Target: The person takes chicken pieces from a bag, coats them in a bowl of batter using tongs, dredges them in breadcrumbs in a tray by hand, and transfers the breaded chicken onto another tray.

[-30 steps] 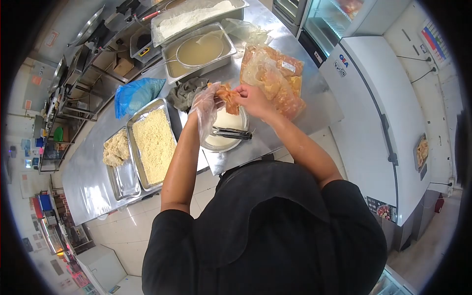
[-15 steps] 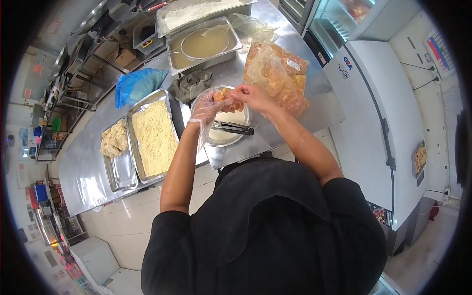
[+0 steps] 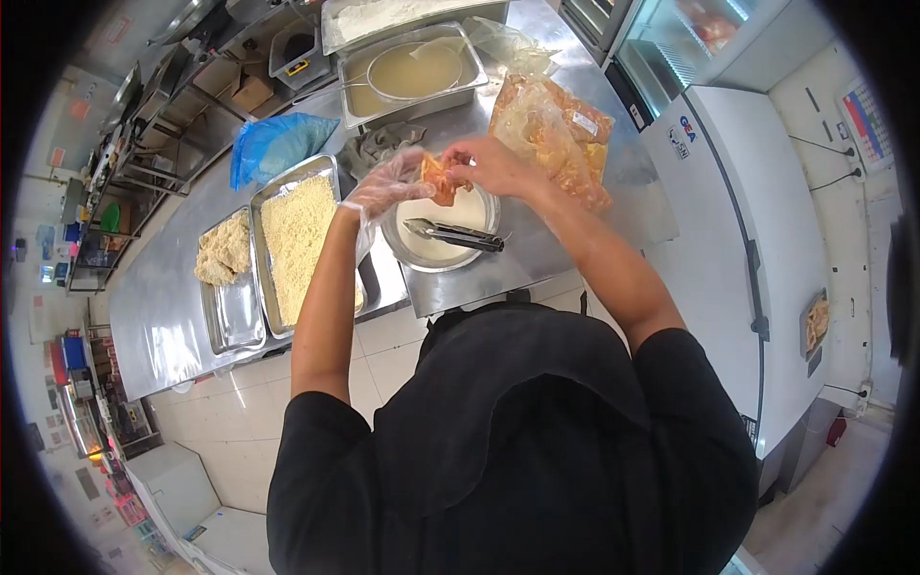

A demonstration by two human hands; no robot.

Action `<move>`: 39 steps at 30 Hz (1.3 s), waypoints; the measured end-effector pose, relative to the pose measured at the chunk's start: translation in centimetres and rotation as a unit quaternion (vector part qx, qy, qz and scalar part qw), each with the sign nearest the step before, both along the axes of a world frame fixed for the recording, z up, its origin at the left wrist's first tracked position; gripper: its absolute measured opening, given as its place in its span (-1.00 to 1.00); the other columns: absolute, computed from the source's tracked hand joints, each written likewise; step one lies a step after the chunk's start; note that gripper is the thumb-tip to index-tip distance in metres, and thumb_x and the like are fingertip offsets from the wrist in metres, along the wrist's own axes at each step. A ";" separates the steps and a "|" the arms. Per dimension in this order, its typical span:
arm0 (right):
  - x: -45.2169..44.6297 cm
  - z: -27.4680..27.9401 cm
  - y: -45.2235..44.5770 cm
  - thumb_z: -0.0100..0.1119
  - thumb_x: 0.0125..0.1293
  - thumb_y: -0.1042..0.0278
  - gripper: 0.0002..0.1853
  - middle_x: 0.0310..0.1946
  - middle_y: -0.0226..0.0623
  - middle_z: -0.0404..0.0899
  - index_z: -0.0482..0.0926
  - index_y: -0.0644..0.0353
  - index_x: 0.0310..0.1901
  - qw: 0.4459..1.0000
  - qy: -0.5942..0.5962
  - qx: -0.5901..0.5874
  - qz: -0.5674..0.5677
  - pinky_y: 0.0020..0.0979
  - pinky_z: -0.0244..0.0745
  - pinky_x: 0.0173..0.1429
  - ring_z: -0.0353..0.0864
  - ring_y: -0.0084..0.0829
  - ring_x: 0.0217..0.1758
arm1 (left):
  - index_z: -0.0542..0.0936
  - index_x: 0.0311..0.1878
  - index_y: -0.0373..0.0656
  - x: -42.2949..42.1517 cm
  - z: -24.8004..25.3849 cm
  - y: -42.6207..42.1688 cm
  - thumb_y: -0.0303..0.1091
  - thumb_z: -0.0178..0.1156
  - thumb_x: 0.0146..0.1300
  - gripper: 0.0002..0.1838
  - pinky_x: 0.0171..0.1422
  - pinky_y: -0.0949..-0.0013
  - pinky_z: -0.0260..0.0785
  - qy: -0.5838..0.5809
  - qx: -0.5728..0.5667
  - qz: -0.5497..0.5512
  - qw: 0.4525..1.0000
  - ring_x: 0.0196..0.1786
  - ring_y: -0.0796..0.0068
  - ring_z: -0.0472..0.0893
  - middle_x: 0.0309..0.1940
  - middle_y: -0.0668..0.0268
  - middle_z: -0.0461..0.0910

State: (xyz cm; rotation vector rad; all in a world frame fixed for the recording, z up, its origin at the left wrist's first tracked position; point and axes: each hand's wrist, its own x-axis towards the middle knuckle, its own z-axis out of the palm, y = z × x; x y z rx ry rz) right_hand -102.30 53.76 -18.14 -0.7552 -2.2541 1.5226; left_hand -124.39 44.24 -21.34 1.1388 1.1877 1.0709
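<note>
My left hand (image 3: pixel 391 184), in a clear plastic glove, grips the left side of a piece of orange marinated meat (image 3: pixel 443 182). The bare fingers of my right hand (image 3: pixel 491 165) pinch the meat's right side. Both hands hold it over the far part of a round metal bowl of whitish batter (image 3: pixel 431 251). Black-handled tongs (image 3: pixel 454 234) lie across the bowl. Right behind my right hand is a large plastic bag of marinated meat (image 3: pixel 551 134).
To the left are a tray of pale crumbs (image 3: pixel 299 240), a tray with coated pieces (image 3: pixel 226 251) and a blue bag (image 3: pixel 278 149). Beyond the bowl lie a dark cloth (image 3: pixel 379 146) and a pan of cloudy liquid with a strainer (image 3: pixel 414 72). A white fridge (image 3: pixel 719 240) stands right.
The view has shifted slightly. My left hand has moved left from above the bowl's middle, its glove spread more open, and the meat now hangs between both hands, with more batter showing.
</note>
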 end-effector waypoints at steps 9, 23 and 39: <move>0.9 -1.1 -3.9 0.36 0.17 0.06 -0.62 -0.27 -0.15 0.68 0.60 0.23 -0.20 0.943 -0.227 0.235 -0.063 -0.16 0.49 0.03 0.62 -0.13 -0.06 | 0.72 -0.21 -0.15 0.5 2.3 2.4 -0.23 0.45 0.09 -0.74 -0.15 0.38 0.43 0.287 -0.101 -0.081 0.949 -0.28 0.50 0.60 -0.38 0.26 0.67; 3.5 -1.6 -9.2 0.34 0.08 0.13 -0.68 -0.31 -0.05 0.67 0.68 0.25 -0.29 0.888 -0.375 0.259 0.058 -0.15 0.62 -0.18 0.72 -0.07 -0.27 | 0.64 -0.27 -0.12 -0.7 -6.6 -0.9 -0.23 0.34 0.09 -0.79 0.03 0.07 0.42 0.632 0.211 -0.142 0.732 -0.10 0.08 0.60 -0.27 0.11 0.60; 2.3 -5.9 -9.3 0.23 0.17 0.13 -0.57 -0.20 -0.03 0.62 0.55 0.19 0.01 0.911 -0.324 0.250 -0.048 -0.10 0.61 -0.19 0.70 -0.05 -0.26 | 0.62 -0.06 -0.05 10.8 2.8 13.5 -0.19 0.14 0.28 -0.75 -0.05 0.08 0.46 0.517 0.225 -0.172 0.808 -0.19 0.04 0.63 -0.28 0.04 0.64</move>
